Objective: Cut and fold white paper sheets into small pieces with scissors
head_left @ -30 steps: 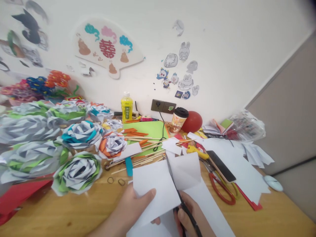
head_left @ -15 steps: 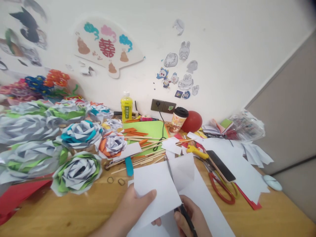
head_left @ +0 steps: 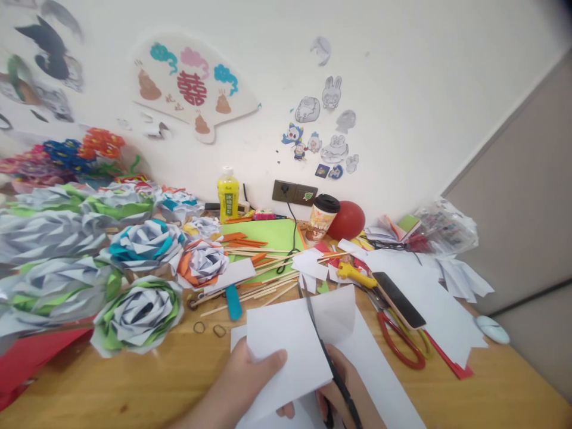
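Note:
My left hand pinches a white sheet of paper, thumb on top and fingers curled beneath. In my right hand are black-handled scissors, their blades running up the paper's right side. A cut strip of the paper bends away to the right of the blades. Below both hands more white paper lies on the table. Part of the scissor handles is hidden by my right fingers.
Folded paper flowers crowd the left side. Wooden sticks lie behind the paper. To the right are red-handled scissors, a phone and a mouse. A yellow bottle and a lidded cup stand near the wall.
The scissors have changed angle, and more of the black handle and blade shows beside the paper. Both hands and the paper have shifted slightly to the right.

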{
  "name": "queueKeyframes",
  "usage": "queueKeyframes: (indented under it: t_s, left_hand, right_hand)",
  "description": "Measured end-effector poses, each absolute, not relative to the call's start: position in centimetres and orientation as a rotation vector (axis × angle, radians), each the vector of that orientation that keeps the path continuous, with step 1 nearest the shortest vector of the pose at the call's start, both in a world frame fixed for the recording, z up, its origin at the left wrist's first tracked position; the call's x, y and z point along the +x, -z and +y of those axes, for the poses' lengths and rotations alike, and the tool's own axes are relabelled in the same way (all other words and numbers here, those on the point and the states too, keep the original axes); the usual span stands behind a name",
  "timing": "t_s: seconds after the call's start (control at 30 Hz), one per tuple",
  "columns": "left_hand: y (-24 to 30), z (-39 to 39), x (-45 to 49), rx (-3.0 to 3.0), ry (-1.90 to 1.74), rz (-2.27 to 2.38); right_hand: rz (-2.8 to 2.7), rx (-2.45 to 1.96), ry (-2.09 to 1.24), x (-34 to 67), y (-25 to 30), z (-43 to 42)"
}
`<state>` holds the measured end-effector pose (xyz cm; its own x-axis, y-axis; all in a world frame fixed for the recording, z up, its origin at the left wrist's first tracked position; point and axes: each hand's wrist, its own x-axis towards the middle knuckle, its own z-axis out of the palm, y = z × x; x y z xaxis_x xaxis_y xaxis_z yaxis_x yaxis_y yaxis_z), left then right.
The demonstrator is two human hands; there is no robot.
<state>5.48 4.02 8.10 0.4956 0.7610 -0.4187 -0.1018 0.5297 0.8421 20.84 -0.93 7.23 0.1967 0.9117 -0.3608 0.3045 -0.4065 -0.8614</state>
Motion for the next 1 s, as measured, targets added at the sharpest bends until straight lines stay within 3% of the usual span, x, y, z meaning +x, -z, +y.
queueKeyframes:
  t_s: [0.77, 0.93, 1.0]
  left_hand:
    - [-7.6, 3.9, 5.8, 0.783, -0.681, 0.92]
    - [-7.6, 3.9, 5.9, 0.787, -0.681, 0.917]
    - [-7.5, 4.0, 5.8, 0.794, -0.71, 0.972]
  right_hand:
    - [-1.069, -1.836, -1.224, 20.6, -5.5, -0.9]
    - [-1.124, -1.859, -1.084, 21.6, -4.9, -0.7]
    - [-1.137, -1.926, -0.86, 23.0, -4.8, -1.0]
